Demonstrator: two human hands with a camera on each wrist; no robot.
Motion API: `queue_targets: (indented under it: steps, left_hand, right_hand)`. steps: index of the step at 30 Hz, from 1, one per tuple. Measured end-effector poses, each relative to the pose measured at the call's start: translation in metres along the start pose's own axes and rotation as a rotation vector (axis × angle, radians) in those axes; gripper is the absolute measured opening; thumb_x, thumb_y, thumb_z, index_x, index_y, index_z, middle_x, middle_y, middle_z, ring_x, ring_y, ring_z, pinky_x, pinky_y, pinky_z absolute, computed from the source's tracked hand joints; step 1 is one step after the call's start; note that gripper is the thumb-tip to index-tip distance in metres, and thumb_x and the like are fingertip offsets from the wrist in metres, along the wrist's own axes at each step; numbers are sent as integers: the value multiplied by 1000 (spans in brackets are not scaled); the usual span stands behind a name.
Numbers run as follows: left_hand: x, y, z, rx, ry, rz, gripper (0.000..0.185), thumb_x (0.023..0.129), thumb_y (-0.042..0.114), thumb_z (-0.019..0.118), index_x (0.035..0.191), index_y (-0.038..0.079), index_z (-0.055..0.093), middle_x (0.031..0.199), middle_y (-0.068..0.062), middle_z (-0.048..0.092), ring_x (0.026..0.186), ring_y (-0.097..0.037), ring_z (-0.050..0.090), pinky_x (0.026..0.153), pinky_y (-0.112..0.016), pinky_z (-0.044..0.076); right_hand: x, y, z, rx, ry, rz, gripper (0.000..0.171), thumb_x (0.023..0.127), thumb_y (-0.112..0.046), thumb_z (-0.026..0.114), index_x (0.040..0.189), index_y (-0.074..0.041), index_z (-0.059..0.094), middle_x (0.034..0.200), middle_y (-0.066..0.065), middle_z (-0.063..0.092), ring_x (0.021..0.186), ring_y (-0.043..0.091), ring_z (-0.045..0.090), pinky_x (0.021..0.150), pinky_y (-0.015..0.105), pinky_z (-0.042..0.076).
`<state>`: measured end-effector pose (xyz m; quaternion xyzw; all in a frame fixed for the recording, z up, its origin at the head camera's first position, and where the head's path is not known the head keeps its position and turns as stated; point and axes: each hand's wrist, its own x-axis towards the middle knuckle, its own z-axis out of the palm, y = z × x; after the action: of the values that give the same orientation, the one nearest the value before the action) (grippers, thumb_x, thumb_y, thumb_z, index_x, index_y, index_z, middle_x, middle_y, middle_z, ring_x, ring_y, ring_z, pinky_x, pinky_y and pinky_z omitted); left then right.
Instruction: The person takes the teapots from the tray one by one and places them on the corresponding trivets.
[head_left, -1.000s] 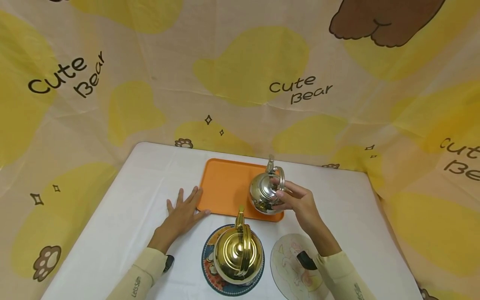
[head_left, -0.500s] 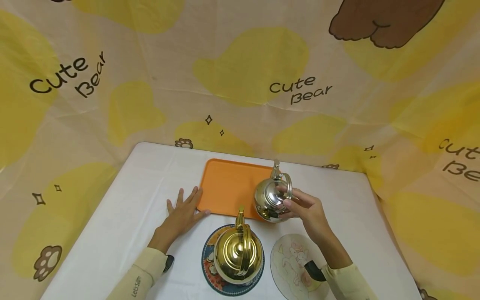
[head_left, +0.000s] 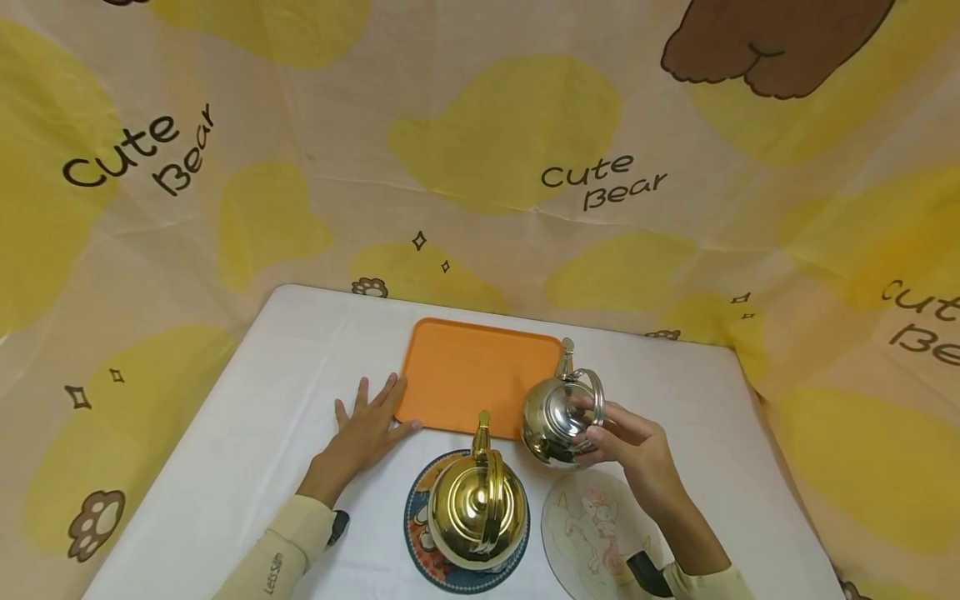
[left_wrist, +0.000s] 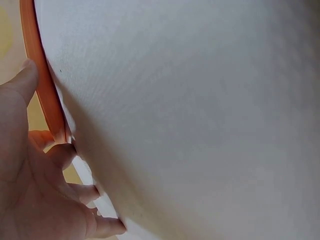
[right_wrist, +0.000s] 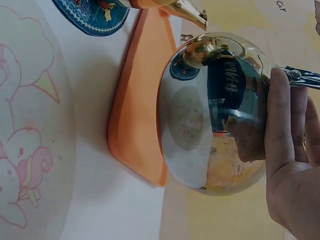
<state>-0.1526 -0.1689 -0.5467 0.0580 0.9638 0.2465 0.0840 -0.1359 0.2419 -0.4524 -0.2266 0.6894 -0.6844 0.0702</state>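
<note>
Head view: a silver kettle (head_left: 561, 419) hangs in the air, gripped by the right hand (head_left: 633, 446), whose fingers curl round the hoop handle and press against the rounded body. It hovers just past that hand's fingertips, over the near right corner of an orange tray (head_left: 465, 379) and the far edge of a pale round mat (head_left: 592, 521) printed with a cartoon animal. Polished metal like this is probably slippery and hard, the bulbous belly offering no purchase, so the stiff handle looks the safer hold; the weight cannot be judged, since any contents are hidden. Beside the wrist, a gold kettle (head_left: 476, 508) with an upright handle sits on a dark patterned coaster (head_left: 420, 533). The left hand (head_left: 367, 429) lies flat, fingers spread, on the white worktop (head_left: 225, 467), touching the smooth plastic tray's left edge. A bear-printed cloth (head_left: 480, 150) backs the scene.
</note>
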Motion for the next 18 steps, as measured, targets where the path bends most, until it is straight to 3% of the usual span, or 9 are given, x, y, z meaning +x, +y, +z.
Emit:
queue_targets:
  steps: [14,18]
  left_hand:
    - [0,0,0,1,11,15,86,104,55,61,169,9,26,175,-18,22,156,-62,3,110,-91,0]
    - [0,-1,-1,3,11,19,87,104,56,60,169,9,26,175,-18,22,156,-63,4,109,-92,0]
  right_hand:
    - [-30,-9,-7,-63,15,9,37,104,11,48,139,12,61,143,4,69,100,17,73,74,45,66]
    - [-39,-8,-9,-42,4,-6,36,104,13,47,138,17,58,142,3,69,100,17,74,74,46,66]
